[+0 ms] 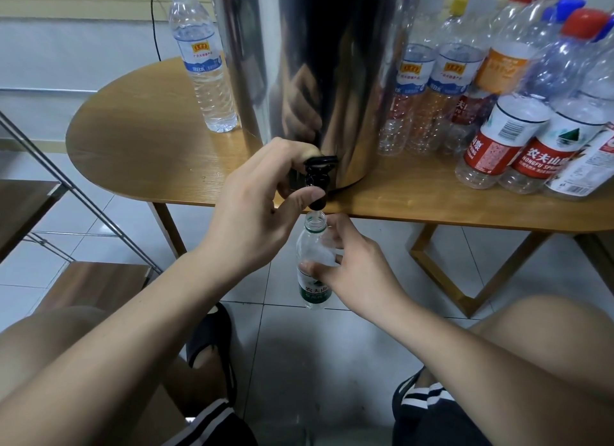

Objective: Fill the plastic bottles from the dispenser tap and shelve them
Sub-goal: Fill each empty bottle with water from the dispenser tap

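One clear green-labelled bottle (pixel 310 246), right hand (pixel 360 274) gripping it, left hand (pixel 257 209) pinching tap (pixel 317 176)

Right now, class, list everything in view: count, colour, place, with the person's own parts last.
Oval wooden table: one, light brown, centre.
Round stainless-steel dispenser: one, silver, on the table.
Plastic tap: one, black, at the dispenser's base.
Small clear plastic bottle with green label: one, uncapped, mouth under the tap.
Tall clear bottle with blue-and-white label: one, white cap, left of the dispenser.
Clear plastic bottles: many, count unclear, red, blue, yellow caps, right of the dispenser.
Metal-framed wooden shelf: one, brown, far left.
Slippers: two, black, on the white tiled floor.
Left hand: grips the tap.
Right hand: holds the small bottle.
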`<move>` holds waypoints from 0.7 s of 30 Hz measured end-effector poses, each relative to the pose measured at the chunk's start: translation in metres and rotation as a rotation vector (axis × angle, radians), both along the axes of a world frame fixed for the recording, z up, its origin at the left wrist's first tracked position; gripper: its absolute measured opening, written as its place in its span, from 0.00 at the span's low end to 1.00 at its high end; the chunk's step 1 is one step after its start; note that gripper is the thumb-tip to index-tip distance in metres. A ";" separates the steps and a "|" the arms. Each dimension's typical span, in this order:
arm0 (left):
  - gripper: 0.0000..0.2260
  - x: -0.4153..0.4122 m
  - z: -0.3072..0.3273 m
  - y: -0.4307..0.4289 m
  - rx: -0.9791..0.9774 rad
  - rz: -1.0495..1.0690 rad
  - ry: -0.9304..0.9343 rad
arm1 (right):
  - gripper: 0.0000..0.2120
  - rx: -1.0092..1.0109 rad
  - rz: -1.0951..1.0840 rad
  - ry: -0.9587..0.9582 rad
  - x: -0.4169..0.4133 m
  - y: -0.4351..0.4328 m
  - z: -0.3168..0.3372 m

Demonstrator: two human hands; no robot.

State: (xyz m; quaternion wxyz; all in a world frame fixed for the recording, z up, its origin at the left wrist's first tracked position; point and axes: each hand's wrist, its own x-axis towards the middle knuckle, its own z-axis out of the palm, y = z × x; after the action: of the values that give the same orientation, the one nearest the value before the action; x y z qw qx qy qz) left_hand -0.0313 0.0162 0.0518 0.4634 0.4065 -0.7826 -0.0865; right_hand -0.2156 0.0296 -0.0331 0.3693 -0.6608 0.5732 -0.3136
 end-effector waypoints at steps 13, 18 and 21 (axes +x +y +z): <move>0.12 0.001 0.000 -0.001 0.009 -0.005 -0.001 | 0.29 -0.002 0.011 0.014 -0.001 0.001 0.001; 0.12 0.001 0.000 0.000 0.013 -0.002 0.000 | 0.29 -0.002 0.021 0.018 -0.001 0.001 0.002; 0.12 0.002 0.001 0.000 0.024 0.001 0.004 | 0.30 0.009 0.029 0.013 -0.001 0.002 0.003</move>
State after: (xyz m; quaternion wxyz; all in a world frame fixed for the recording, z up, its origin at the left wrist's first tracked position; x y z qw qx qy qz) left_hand -0.0296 0.0161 0.0529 0.4603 0.4123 -0.7803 -0.0963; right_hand -0.2165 0.0311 -0.0301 0.3732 -0.6694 0.5672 -0.3014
